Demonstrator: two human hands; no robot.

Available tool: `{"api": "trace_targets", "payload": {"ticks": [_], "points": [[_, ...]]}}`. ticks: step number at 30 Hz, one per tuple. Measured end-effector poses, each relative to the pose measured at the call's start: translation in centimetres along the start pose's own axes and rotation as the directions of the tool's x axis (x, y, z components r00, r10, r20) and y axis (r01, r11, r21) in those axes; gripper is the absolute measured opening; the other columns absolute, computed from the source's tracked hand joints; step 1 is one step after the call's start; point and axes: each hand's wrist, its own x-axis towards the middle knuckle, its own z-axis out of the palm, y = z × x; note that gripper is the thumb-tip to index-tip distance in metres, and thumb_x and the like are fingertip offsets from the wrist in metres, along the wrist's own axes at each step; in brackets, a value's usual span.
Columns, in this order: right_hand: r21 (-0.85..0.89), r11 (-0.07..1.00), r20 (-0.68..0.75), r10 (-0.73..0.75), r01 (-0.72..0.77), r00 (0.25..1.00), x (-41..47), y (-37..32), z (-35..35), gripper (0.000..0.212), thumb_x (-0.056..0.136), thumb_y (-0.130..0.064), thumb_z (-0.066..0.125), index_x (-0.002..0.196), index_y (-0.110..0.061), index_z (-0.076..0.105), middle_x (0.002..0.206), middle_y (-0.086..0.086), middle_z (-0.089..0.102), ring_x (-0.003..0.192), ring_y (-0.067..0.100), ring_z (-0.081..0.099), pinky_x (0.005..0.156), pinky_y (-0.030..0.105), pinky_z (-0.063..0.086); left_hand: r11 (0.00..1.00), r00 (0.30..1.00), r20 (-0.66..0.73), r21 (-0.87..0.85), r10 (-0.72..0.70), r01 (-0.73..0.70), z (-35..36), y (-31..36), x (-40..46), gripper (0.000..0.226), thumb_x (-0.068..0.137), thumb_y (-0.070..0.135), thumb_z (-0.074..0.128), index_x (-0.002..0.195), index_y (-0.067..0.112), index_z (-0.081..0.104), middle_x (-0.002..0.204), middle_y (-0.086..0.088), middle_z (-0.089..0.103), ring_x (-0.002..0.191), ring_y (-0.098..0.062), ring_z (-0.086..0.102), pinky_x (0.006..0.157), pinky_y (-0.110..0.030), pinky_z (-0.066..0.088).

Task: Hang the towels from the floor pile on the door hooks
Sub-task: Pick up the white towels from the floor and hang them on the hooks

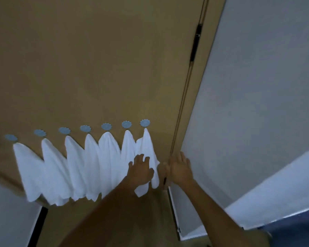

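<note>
Several white towels (89,166) hang side by side from a row of light blue round hooks (106,126) on the tan door (96,68). The rightmost towel (147,145) hangs from the last hook (145,123) near the door's hinge edge. My left hand (141,169) lies with spread fingers on the lower part of that towel. My right hand (178,166) is just to its right at the door's edge, fingers extended, holding nothing. The floor pile is out of view.
A dark hinge (196,41) runs along the door's right edge beside the door frame (178,122). A pale grey wall (257,86) fills the right side. A dark strip (39,225) shows under the towels at lower left.
</note>
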Motion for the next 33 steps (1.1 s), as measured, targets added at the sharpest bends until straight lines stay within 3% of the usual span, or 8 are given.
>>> {"api": "trace_targets", "payload": {"ticks": [3,6,9,13,17,22,29,33], "points": [[-0.003,0.997,-0.056,0.081,-0.082,0.995,-4.1,0.7,0.3,0.059,0.099,-0.050,0.021,0.148,-0.017,0.026,0.160,0.008,0.005,0.148,0.026,0.000,0.120,0.047,0.002,0.989,0.992,0.020,0.078,0.127,-0.128,2.1,0.7,-1.4,0.060,0.097,0.046,0.035,0.149,0.024,0.016,0.160,-0.002,0.002,0.148,-0.026,0.001,0.118,-0.050,0.003],[0.004,0.987,-0.008,0.159,-0.159,0.987,-9.2,0.5,2.6,0.059,0.100,-0.048,0.021,0.151,-0.019,0.018,0.161,0.007,0.000,0.148,0.025,-0.003,0.120,0.046,0.001,0.968,0.974,0.029,0.108,0.225,-0.227,5.0,0.6,-4.5,0.064,0.096,0.052,0.029,0.151,0.026,0.009,0.161,-0.001,-0.005,0.148,-0.025,-0.007,0.117,-0.048,-0.007],[0.029,0.976,0.014,0.216,-0.217,0.976,-15.1,0.4,6.0,0.055,0.100,-0.045,0.025,0.150,-0.020,0.020,0.160,0.008,0.001,0.148,0.026,0.000,0.119,0.046,0.004,0.944,0.945,0.093,0.084,0.312,-0.320,7.8,0.1,-8.7,0.061,0.097,0.046,0.034,0.150,0.022,0.013,0.160,-0.003,0.001,0.148,-0.025,-0.003,0.117,-0.048,-0.003],[0.058,0.926,0.016,0.373,-0.373,0.928,-23.4,2.2,9.8,0.056,0.099,-0.047,0.029,0.149,-0.022,0.023,0.160,0.007,0.003,0.148,0.026,0.002,0.118,0.046,0.008,0.895,0.889,0.166,0.064,0.426,-0.441,10.5,0.8,-14.0,0.065,0.092,0.033,0.048,0.149,0.015,0.021,0.156,-0.012,0.018,0.143,-0.032,0.017,0.116,-0.045,0.016],[0.077,0.814,-0.003,0.578,-0.576,0.816,-32.3,5.7,11.7,0.054,0.098,-0.045,0.032,0.146,-0.022,0.029,0.160,0.007,0.009,0.147,0.024,0.008,0.117,0.045,0.012,0.847,0.807,0.314,0.018,0.499,-0.531,14.4,4.5,-18.6,0.065,0.095,0.033,0.045,0.151,0.020,0.014,0.159,-0.009,0.006,0.146,-0.029,0.006,0.118,-0.041,0.014],[0.079,0.616,0.014,0.786,-0.784,0.618,-43.6,10.0,13.7,0.053,0.098,-0.048,0.032,0.145,-0.022,0.031,0.159,0.009,0.013,0.146,0.024,0.014,0.116,0.042,0.018,0.715,0.649,0.436,0.020,0.623,-0.699,18.7,10.3,-24.4,0.065,0.092,0.034,0.041,0.150,0.022,0.013,0.160,-0.005,0.000,0.147,-0.025,-0.002,0.118,-0.050,0.006],[0.109,0.397,0.110,0.906,-0.911,0.408,-57.1,14.7,16.8,0.054,0.098,-0.047,0.030,0.146,-0.022,0.028,0.158,0.006,0.014,0.144,0.021,0.018,0.113,0.040,0.023,0.551,0.472,0.567,0.039,0.674,-0.834,24.3,17.6,-32.5,0.068,0.090,0.033,0.041,0.149,0.020,0.011,0.159,-0.010,0.001,0.146,-0.031,0.001,0.118,-0.051,0.009],[0.203,0.320,0.211,0.909,-0.925,0.361,-63.8,18.5,18.8,0.055,0.098,-0.046,0.032,0.148,-0.022,0.026,0.159,0.005,0.009,0.146,0.026,0.011,0.116,0.044,0.016,0.530,0.452,0.609,0.060,0.652,-0.846,28.5,21.5,-37.8,0.066,0.091,0.030,0.043,0.149,0.021,0.012,0.159,-0.009,0.000,0.146,-0.031,-0.001,0.118,-0.052,0.007]]}}
